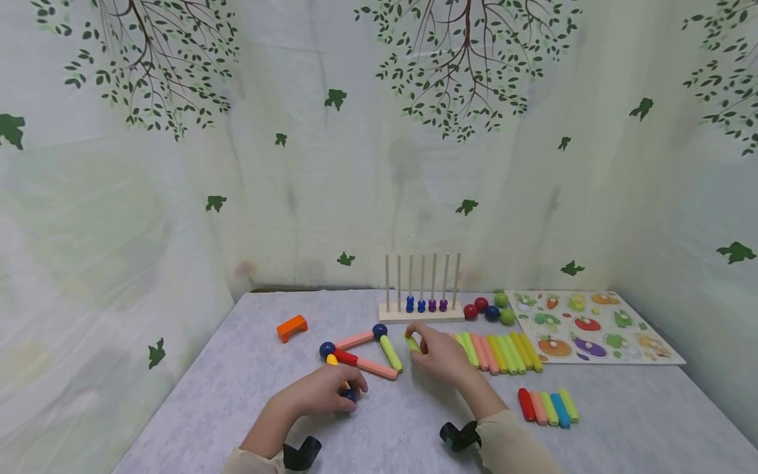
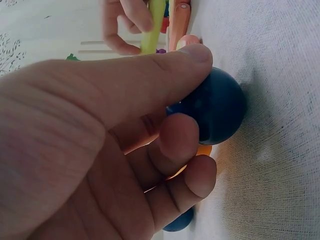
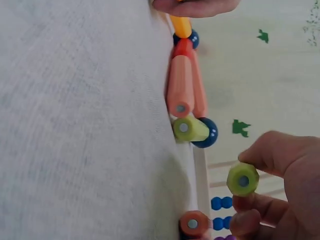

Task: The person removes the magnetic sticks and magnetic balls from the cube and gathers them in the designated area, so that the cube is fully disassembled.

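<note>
My left hand [image 1: 320,390] grips a dark blue ball [image 2: 222,105] low over the table, thumb and fingers curled about it. A yellow-orange rod [image 1: 331,360] runs from beneath that hand to a second blue ball [image 1: 327,349]. From there a pink rod [image 1: 355,340] leads to another blue ball [image 1: 379,331], where a lime green rod [image 1: 391,353] slants forward. A red rod [image 1: 346,357] and a pink rod [image 1: 377,368] lie end to end below. Between thumb and fingers, my right hand [image 1: 441,355] pinches a lime green rod [image 3: 243,180], raised off the cloth.
Rods in several colours form a row [image 1: 497,349] at right, with a smaller group [image 1: 549,408] nearer. Behind stand a pegged bead rack [image 1: 422,315], loose balls [image 1: 492,313] and a vegetable picture board [image 1: 639,355]. An orange arch block [image 1: 292,328] lies left.
</note>
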A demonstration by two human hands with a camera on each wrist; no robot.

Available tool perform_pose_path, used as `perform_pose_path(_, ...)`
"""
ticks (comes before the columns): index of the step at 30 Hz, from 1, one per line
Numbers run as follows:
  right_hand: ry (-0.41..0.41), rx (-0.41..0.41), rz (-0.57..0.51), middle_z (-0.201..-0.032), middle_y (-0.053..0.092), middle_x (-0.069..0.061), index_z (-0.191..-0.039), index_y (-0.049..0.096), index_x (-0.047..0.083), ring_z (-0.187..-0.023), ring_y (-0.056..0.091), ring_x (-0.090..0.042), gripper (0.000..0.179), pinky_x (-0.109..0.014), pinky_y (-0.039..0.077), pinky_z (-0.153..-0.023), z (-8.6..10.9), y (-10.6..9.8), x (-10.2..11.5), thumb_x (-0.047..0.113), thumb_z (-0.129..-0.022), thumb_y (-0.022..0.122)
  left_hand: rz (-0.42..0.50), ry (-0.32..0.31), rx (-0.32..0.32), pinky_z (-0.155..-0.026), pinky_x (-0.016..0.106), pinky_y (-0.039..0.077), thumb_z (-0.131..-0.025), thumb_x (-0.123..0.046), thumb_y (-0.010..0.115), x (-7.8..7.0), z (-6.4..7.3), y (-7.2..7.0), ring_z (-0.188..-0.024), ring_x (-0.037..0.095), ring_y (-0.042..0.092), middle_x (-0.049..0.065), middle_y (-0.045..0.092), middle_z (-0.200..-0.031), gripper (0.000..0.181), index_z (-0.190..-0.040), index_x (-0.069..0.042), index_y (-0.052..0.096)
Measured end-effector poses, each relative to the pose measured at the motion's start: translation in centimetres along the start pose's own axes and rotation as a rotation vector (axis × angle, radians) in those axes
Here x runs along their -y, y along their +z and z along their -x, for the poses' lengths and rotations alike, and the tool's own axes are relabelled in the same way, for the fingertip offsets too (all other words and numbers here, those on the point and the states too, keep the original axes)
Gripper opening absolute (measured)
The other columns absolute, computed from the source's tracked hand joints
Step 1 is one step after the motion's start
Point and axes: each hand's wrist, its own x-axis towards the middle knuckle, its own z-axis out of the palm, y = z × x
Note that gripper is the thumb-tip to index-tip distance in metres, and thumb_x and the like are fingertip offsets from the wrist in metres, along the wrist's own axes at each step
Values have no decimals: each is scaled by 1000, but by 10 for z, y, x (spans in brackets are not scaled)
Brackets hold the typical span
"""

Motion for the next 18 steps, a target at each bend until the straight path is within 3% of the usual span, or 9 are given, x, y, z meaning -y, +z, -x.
perform_pose_path(7,29,-55,299,-90,61,1,-101,72,25,-73,50,-16,11,-31,44,-63,-12,18,-4,23,-91,68,0,-10,-3,-78,27,54,-89,-14,75,0,0,2,-83,13,59,-7,67,-99,21,-109,-20,70)
perform_pose_path(18,60,-66,286,-92,57,1,-104,75,21,-71,50,-14,17,-27,44,-62,-12,21,-7,30,-89,75,-6,-22,6,-82,32,54,-89,-16,75,2,3,-2,-87,15,58,-6,67,-103,25,-113,-20,69)
